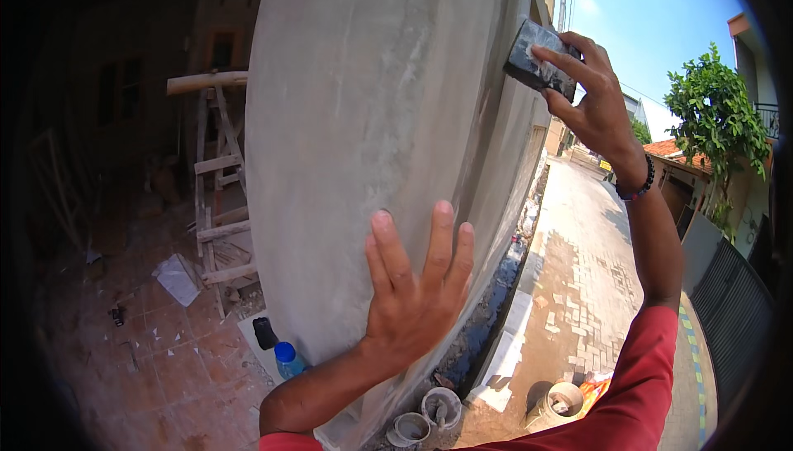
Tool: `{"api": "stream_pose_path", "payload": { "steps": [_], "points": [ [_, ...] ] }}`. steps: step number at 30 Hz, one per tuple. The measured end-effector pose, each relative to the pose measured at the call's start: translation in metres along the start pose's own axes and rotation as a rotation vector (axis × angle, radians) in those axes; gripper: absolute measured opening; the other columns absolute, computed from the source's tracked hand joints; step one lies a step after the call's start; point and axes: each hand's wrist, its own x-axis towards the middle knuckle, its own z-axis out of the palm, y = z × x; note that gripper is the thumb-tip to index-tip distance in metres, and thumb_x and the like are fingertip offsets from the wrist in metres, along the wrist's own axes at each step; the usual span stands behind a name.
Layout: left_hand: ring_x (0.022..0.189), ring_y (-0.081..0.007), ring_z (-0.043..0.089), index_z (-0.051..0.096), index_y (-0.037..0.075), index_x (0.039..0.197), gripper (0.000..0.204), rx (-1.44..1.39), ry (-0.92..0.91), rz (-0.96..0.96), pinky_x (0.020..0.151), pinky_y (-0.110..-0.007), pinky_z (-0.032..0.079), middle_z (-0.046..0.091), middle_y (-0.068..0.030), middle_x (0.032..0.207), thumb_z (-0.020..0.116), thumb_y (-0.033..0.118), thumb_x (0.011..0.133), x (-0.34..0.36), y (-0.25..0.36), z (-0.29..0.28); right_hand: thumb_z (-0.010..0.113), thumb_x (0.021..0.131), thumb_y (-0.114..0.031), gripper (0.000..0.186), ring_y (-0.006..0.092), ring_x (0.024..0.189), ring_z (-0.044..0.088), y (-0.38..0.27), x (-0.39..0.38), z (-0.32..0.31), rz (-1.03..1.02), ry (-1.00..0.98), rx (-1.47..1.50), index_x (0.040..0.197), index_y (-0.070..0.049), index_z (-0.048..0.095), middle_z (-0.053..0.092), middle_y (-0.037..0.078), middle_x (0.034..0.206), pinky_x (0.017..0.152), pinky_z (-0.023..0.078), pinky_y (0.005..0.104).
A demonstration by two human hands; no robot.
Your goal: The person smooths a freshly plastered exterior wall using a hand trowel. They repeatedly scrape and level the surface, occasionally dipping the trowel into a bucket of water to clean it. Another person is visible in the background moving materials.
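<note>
A tall grey plastered wall [347,121] fills the middle of the view, with pale streaks and a stepped edge on its right. High on that right edge, my right hand [596,96] grips a dark rectangular block [529,56] smeared with pale plaster. The block's far side meets the wall's edge, though its contact face is hidden. Lower down, my left hand [417,290] is raised in front of the wall with its fingers spread and holding nothing. Whether its palm touches the plaster, I cannot tell.
Left of the wall stands a wooden ladder-like trestle [223,195] on a littered tiled floor. A blue-capped bottle [287,360] sits at the wall's foot. Two small buckets [409,429] and a larger bucket [552,405] stand below, beside a gutter [494,302] and paved lane [595,286].
</note>
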Motion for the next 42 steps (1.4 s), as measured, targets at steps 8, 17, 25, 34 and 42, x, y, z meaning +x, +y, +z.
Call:
{"api": "stream_pose_path", "payload": {
  "steps": [8, 17, 25, 34, 42],
  "points": [
    [0.13, -0.0671, 0.03, 0.058, 0.018, 0.136, 0.068, 0.021, -0.037, 0.04, 0.096, -0.072, 0.04, 0.037, -0.0191, 0.153, 0.076, 0.042, 0.075, -0.004, -0.007, -0.006, 0.07, 0.092, -0.037, 0.064, 0.029, 0.109, 0.067, 0.064, 0.045, 0.073, 0.476, 0.459, 0.697, 0.148, -0.013, 0.049, 0.064, 0.022, 0.122, 0.093, 0.054, 0.0409],
    [0.13, -0.0664, 0.031, 0.059, 0.018, 0.135, 0.068, 0.05, 0.008, 0.006, 0.096, -0.07, 0.041, 0.04, -0.018, 0.152, 0.076, 0.042, 0.074, 0.001, 0.001, 0.002, 0.072, 0.086, -0.028, 0.06, 0.0158, 0.091, 0.066, 0.027, -0.012, 0.123, 0.76, 0.368, 0.656, 0.14, -0.006, 0.057, 0.071, 0.01, 0.099, 0.083, 0.05, 0.0298],
    [0.13, -0.0684, 0.029, 0.061, 0.018, 0.132, 0.064, 0.106, -0.003, 0.009, 0.098, -0.072, 0.037, 0.041, -0.0185, 0.152, 0.075, 0.04, 0.074, 0.001, 0.0, 0.003, 0.072, 0.088, -0.026, 0.056, 0.0132, 0.084, 0.062, 0.01, 0.021, 0.085, 0.639, 0.577, 0.817, 0.138, -0.006, 0.058, 0.071, 0.009, 0.098, 0.074, 0.049, 0.0263],
    [0.132, -0.0689, 0.026, 0.064, 0.017, 0.128, 0.059, 0.063, -0.014, -0.015, 0.102, -0.072, 0.034, 0.04, -0.0185, 0.151, 0.075, 0.038, 0.075, 0.002, 0.001, 0.005, 0.072, 0.086, -0.02, 0.054, 0.0149, 0.087, 0.066, -0.009, -0.057, 0.126, 1.092, 0.419, 0.927, 0.136, -0.004, 0.06, 0.069, 0.011, 0.103, 0.083, 0.05, 0.0295],
    [0.133, -0.0691, 0.022, 0.065, 0.018, 0.126, 0.055, 0.086, -0.058, -0.04, 0.104, -0.073, 0.031, 0.039, -0.0185, 0.152, 0.075, 0.036, 0.075, 0.004, 0.002, -0.003, 0.076, 0.085, -0.026, 0.056, 0.0169, 0.092, 0.062, -0.042, -0.012, 0.111, 0.691, 0.551, 0.671, 0.135, -0.006, 0.061, 0.064, 0.014, 0.115, 0.087, 0.048, 0.0329]
  ]
}}
